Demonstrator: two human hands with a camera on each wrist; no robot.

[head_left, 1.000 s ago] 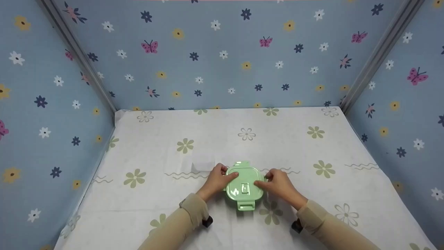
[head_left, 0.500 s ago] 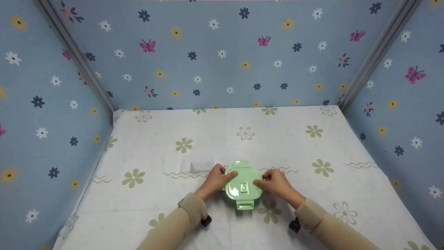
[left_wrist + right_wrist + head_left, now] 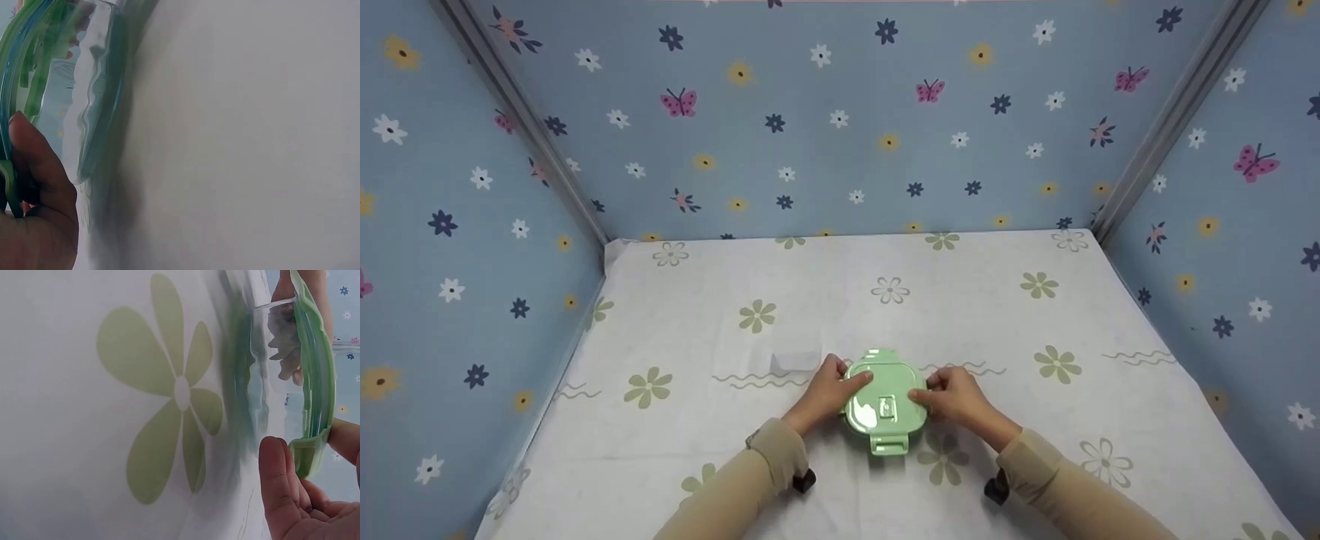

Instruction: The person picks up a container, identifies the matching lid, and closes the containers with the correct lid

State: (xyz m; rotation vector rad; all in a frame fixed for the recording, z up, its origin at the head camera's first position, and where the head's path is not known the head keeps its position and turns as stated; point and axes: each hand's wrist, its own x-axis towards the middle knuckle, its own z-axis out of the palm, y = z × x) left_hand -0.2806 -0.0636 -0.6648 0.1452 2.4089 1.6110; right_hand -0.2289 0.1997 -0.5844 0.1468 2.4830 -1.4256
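A clear food container with a light green lid [image 3: 877,416] sits on the table before me. Its front latch [image 3: 889,445] sticks outward, and so does the one at the back. My left hand [image 3: 826,391] grips the left side, thumb on top of the lid and the other fingers at the edge. On the right side my right hand [image 3: 960,397] pinches the lid's edge, thumb above. The right wrist view shows its fingers [image 3: 274,472] beside the green side latch [image 3: 306,457]. Through the clear wall [image 3: 101,84] in the left wrist view, part of the inside shows.
A white cloth with green flowers [image 3: 757,316] covers the table. A pale rectangular patch [image 3: 795,361] shows on it, left of the container. Blue flowered panels [image 3: 840,150] stand at the back and both sides, with grey posts [image 3: 521,120] at the corners.
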